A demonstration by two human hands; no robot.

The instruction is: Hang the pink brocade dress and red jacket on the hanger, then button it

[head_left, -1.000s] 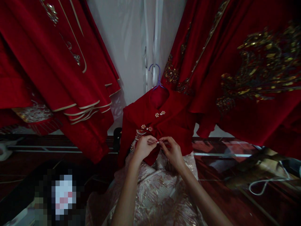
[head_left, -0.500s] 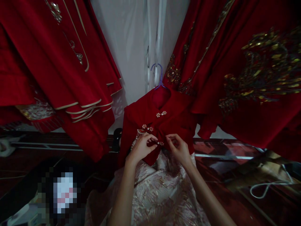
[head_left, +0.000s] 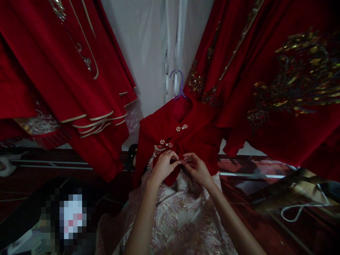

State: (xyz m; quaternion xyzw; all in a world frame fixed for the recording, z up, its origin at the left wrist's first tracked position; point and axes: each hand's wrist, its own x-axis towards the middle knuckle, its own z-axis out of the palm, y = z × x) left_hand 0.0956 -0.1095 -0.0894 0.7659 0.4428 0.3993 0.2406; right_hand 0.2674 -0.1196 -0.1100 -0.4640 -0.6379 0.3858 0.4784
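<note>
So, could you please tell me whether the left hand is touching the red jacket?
Touching. The head view shows the left hand pinching the front edge of the red jacket, with no gap between them.

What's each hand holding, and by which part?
The left hand and right hand both pinch the red jacket at its front edges, fingertips meeting at the lowest pearl fastener. Whether it is closed cannot be told.
</note>
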